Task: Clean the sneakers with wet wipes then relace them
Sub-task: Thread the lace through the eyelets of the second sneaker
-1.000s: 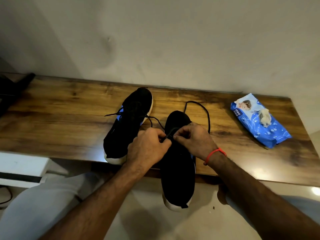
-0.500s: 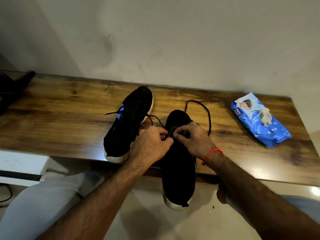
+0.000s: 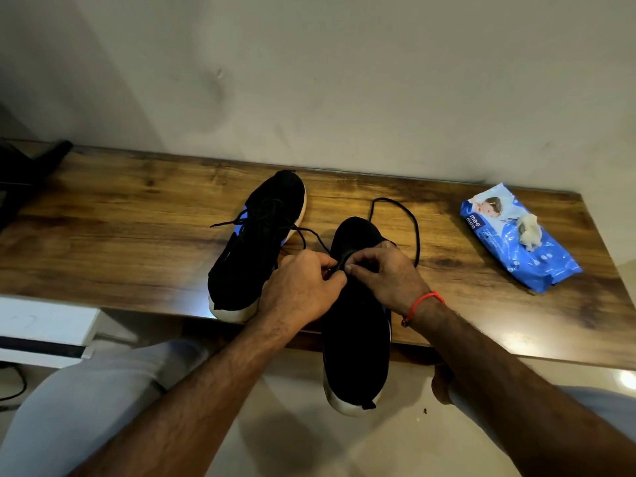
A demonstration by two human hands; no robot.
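Head view: two sneakers (image 3: 356,325), one wipes pack (image 3: 516,241).

Dim, warm indoor light. Glare patches on the worktop (image 3: 103,242) edge at 6 and 4 o'clock, a bright spot at far 4 o'clock. Soft shadows on the wall (image 3: 344,80) at 10 o'clock. Wide-angle bowing at the edges; slightly soft throughout.

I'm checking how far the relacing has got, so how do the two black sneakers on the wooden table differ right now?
The left black sneaker lies wholly on the wooden table; the right black sneaker hangs heel-first over its near edge. The left one is untouched, while the left hand and right hand pinch the right one's black lace, which loops loose across the table. Both have black uppers and white soles.
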